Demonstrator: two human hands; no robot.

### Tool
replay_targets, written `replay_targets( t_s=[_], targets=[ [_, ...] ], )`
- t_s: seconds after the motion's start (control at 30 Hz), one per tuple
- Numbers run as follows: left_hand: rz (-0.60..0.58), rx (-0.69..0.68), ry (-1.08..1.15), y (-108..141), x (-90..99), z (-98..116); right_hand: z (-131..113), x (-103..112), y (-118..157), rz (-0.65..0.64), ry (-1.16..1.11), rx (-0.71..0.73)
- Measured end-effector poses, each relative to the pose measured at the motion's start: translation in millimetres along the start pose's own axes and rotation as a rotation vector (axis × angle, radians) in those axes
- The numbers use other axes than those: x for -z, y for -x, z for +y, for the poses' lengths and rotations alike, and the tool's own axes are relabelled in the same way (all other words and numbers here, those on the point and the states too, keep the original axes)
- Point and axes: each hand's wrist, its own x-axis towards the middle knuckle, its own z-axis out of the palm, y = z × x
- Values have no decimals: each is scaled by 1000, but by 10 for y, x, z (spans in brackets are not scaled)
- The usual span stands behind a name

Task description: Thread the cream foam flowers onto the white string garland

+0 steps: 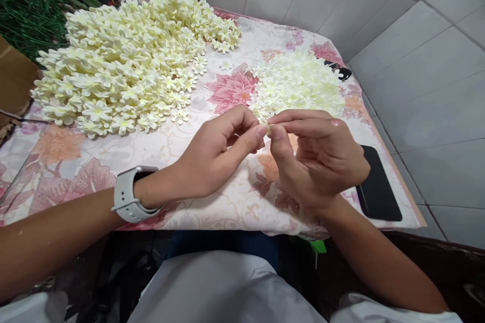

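Observation:
Over the near middle of the table my left hand [215, 154] and my right hand [318, 149] meet fingertip to fingertip. Both are closed in a pinch on one small pale-yellow piece [269, 129], mostly covered by the fingers; it may be part of an artificial flower. Just beyond my right hand lies a low heap of loose whitish petal pieces [299, 83]. A bigger pile of cream artificial flowers [125, 65] with yellow centres spreads over the back left. One single flower [180, 116] sits at that pile's near edge.
A floral cloth [151, 154] covers the table. Beside my right wrist lies a black phone-like slab [379, 181]. Behind the petal heap is a black-handled object [344, 73]. Green wiry stems [30, 15] and a cardboard box [15, 75] stand at left. Tiled walls [447, 96] border the back and right.

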Motion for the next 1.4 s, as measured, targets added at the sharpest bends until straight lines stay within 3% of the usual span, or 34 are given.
replay_targets(
  t_s=[0.23, 0.47, 0.67, 0.83, 1.13, 1.3, 1.4],
  targets=[
    [10, 7, -2, 9, -69, -14, -82, -52, 29, 53, -3, -93],
    [45, 35, -63, 9, -46, -30, -73, -26, -61, 99, -141, -340],
    [59, 27, -38, -5, -55, -19, -56, -22, -64, 141, -158, -306],
    [101, 112, 42, -36, -34, 44, -58, -28, -41, 138, -94, -204],
    [123, 181, 50, -22, -49, 50, 0, 41, -171, 256, -130, -361],
    [25, 149, -36, -367, -33, -56, 105, 83, -200, 353, -195, -465],
    [-17, 27, -333, -624, -9, -62, 154, 95, -194, 343, -241, -522]
  ],
)
